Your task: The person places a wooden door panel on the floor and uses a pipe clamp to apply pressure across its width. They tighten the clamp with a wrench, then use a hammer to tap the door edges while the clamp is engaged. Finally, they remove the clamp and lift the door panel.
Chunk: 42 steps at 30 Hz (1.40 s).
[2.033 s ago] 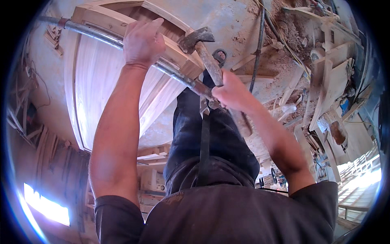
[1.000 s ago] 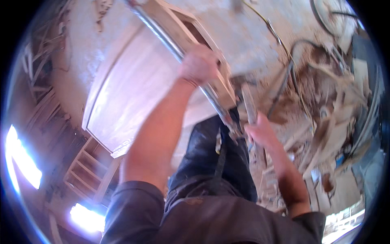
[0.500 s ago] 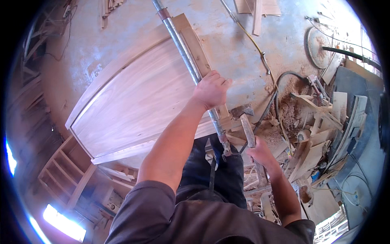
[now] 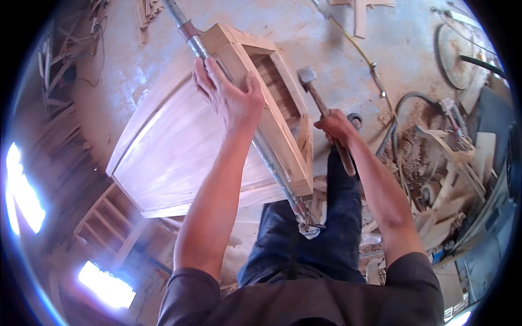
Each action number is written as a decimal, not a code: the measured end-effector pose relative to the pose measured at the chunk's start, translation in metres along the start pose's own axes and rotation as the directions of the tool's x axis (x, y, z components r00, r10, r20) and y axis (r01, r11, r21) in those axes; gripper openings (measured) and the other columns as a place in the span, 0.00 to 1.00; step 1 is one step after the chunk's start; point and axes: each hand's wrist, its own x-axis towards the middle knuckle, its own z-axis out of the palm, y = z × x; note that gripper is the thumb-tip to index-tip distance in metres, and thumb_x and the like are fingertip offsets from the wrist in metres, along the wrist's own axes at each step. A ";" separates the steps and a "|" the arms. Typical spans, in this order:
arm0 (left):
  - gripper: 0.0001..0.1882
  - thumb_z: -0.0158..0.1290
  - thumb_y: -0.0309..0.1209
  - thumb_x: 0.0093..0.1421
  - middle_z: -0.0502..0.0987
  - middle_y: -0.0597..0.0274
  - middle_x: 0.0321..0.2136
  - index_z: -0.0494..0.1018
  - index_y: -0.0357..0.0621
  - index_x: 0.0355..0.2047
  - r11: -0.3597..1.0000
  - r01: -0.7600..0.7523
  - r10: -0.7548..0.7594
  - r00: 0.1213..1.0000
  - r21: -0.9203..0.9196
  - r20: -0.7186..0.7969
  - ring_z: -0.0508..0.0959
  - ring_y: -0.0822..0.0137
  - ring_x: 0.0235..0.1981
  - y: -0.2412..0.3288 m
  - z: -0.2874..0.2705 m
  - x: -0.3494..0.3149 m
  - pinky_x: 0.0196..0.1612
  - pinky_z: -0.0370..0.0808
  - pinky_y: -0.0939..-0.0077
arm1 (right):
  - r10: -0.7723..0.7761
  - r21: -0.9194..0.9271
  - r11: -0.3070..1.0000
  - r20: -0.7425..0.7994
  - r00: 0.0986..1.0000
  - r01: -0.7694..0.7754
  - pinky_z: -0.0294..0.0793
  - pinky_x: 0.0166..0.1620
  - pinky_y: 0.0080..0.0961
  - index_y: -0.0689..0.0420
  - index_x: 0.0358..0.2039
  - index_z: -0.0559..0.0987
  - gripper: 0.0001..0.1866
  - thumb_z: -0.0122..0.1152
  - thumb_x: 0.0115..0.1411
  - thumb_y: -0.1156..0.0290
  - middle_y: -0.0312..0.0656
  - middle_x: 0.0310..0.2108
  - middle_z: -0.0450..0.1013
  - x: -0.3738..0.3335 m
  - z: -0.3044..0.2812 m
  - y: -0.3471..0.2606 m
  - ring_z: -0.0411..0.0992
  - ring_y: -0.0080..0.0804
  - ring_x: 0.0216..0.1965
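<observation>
A pale wooden furniture piece (image 4: 179, 157) with a curved far-left edge lies in front of me. Along its right end rail runs a long metal pipe clamp (image 4: 266, 153), its near end close to my legs. My left hand (image 4: 231, 103) rests over the pipe and the rail, its fingers stretched out and apart; its palm side is hidden. My right hand (image 4: 338, 128) is closed round the wooden handle of a hammer (image 4: 321, 100). The hammer's metal head points away from me, to the right of the open frame (image 4: 283, 87) at the piece's end, apart from it.
Wood offcuts (image 4: 451, 179) and sawdust (image 4: 416, 141) are heaped at the right, beside a dark hose (image 4: 405, 100). A yellow cord (image 4: 356, 50) crosses the floor. A slatted wooden frame (image 4: 109, 217) stands at the lower left. My legs (image 4: 342, 201) are close to the clamp's near end.
My left hand has moved up and left along the pipe, its fingers opening out. My right hand has raised the hammer forward. The piece's open end frame has come into view.
</observation>
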 end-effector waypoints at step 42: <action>0.36 0.47 0.26 0.62 0.45 0.30 0.68 0.47 0.27 0.68 0.996 -0.055 0.046 0.990 0.064 0.134 0.49 0.38 0.70 -0.009 -0.004 -0.002 0.69 0.46 0.49 | -0.619 0.450 0.779 0.446 0.646 0.436 0.75 0.50 0.34 0.64 0.52 0.78 0.33 0.74 0.47 0.59 0.55 0.44 0.80 0.117 0.159 -0.039 0.79 0.41 0.47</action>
